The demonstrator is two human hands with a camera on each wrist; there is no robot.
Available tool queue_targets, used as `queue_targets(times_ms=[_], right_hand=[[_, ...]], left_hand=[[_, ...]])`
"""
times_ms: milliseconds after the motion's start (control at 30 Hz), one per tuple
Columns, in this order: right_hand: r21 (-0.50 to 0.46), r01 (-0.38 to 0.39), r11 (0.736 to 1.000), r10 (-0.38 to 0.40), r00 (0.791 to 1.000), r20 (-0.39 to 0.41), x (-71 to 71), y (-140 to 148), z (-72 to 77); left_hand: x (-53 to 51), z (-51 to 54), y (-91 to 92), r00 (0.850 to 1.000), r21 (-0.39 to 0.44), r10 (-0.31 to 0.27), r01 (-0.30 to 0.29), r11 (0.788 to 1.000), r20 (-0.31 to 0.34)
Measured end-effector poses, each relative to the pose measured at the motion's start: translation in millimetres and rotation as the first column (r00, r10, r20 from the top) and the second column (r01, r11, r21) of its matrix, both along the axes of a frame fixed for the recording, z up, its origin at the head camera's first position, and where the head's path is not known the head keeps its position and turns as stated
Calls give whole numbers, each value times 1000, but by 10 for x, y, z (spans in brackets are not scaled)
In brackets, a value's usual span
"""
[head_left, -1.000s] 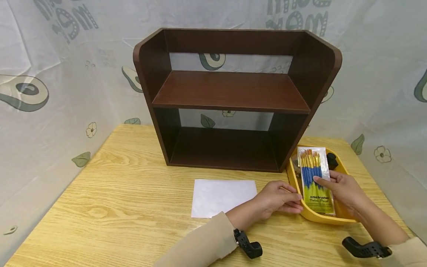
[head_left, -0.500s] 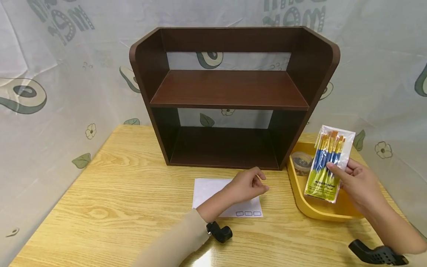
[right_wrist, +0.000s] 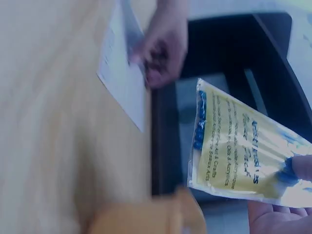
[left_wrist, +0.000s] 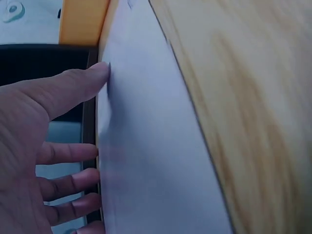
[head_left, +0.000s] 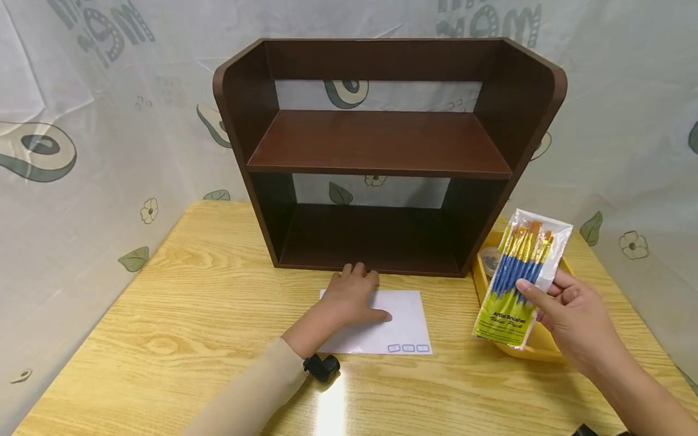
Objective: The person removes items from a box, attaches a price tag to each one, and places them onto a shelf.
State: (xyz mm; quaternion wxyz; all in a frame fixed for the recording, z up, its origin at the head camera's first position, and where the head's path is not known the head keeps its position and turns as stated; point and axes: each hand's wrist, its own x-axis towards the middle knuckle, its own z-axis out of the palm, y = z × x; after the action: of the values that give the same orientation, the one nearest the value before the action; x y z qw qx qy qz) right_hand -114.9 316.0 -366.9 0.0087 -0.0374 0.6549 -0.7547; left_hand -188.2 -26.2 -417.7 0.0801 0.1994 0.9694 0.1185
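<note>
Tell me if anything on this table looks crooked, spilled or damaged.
Nothing stands out. The shelf stands upright, the white sheet lies on the table, and no spill shows. The brush pack tilts, but the right hand holds it.

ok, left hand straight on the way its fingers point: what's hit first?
Likely the brown shelf, at its lower front edge: the left hand has its fingertips over that edge in the head view. Depth is unclear, so they may be touching it.
</note>
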Motion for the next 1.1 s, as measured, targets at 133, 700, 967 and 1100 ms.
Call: queue_targets(times_ms=[133,700,967,1100], right_hand=[[143,-6,990,-7,996,91,58,-246,-43],[314,-133,940,14,935,353,77,-1040,-304],[302,-224,927,100,921,376,48,-1165,-445],[258,-282,924,171,909,379,39,-1215,-500]], left_hand=[[-31,3,-91,1000,1,18,-18,1000,18],[-4,24,-430,989,42,95,-101,994,117],[60,44,-594,986,59,108,-116,991,126],[70,40,-682,985,58,111,-120,991,132]])
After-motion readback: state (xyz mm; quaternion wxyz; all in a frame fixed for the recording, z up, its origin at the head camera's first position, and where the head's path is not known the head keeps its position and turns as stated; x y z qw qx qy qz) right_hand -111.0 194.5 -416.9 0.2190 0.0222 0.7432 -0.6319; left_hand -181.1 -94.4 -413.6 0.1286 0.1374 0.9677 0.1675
